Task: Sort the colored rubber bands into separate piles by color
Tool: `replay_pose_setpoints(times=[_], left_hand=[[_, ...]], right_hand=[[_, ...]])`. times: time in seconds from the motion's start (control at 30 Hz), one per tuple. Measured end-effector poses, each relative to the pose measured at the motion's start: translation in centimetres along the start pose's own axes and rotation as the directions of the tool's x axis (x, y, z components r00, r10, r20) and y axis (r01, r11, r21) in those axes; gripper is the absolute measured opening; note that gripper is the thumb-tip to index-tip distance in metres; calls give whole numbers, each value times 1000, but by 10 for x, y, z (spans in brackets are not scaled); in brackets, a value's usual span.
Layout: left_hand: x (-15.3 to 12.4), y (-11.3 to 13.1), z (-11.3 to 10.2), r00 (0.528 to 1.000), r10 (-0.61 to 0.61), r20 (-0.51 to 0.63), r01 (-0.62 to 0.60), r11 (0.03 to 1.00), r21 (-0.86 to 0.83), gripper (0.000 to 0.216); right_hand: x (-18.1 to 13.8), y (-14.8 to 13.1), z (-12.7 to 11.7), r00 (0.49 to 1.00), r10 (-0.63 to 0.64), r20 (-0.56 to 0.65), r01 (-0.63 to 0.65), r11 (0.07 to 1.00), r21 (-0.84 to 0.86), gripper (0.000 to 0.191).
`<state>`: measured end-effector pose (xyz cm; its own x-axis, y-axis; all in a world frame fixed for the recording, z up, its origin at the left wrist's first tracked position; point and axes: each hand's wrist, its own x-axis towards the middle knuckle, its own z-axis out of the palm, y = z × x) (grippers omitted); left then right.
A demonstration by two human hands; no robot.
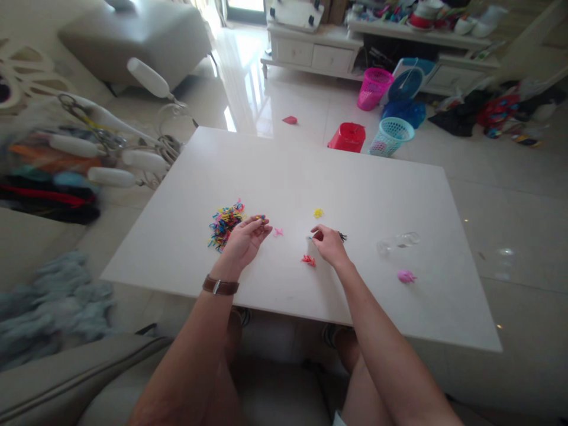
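A mixed heap of small coloured rubber bands [224,228] lies on the white table [288,177]. My left hand [248,236], palm turned up, is beside the heap, its fingers closed on a few coloured bands [261,218]. Above the table's middle, my right hand [327,242] pinches something small and bluish, seemingly one band [310,238]. Around it lie little single-colour piles: yellow bands [318,213], red bands [309,260], pink bands [278,232] and black bands [342,236], the black ones partly hidden behind the right hand.
At the right of the table lie a clear plastic bottle [402,241] and a pink object [406,276]. Beyond the far edge stand a red bin [348,137] and a light blue basket [390,136]. A white metal lamp-like frame [146,160] rises by the left edge.
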<state>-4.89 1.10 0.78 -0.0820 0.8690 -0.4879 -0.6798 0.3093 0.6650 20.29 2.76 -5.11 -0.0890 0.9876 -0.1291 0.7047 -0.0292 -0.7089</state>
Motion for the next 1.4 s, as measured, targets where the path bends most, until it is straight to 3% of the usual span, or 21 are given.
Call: replay_pose_setpoints(times=[0.2, 0.37, 0.47, 0.7, 0.83, 1.1, 1.4], left_hand=[[-2, 2, 0, 998, 1, 59, -2, 1000, 19, 6], [-3, 2, 4, 999, -5, 45, 4, 1000, 24, 7], [-4, -1, 8, 999, -11, 42, 10, 999, 31, 7], [-5, -13, 18, 997, -55, 60, 52, 998, 43, 7], [-8, -13, 17, 996, -59, 70, 55, 997, 49, 7], [-7, -3, 8, 998, -30, 50, 27, 998, 54, 11], [-6, -5, 11, 997, -34, 68, 29, 997, 72, 12]], right_hand=[[0, 25, -22, 996, 60, -62, -63, 997, -46, 30], [1, 34, -45, 982, 109, -156, -117, 992, -47, 26], [1, 31, -38, 983, 100, -155, -101, 995, -1, 24], [6, 19, 11, 995, 56, -84, -54, 998, 23, 25], [8, 18, 24, 996, 43, -79, -42, 999, 13, 25], [7, 14, 24, 997, 53, -57, -52, 999, 14, 24], [0, 20, -8, 998, 57, -24, -57, 998, -3, 20]])
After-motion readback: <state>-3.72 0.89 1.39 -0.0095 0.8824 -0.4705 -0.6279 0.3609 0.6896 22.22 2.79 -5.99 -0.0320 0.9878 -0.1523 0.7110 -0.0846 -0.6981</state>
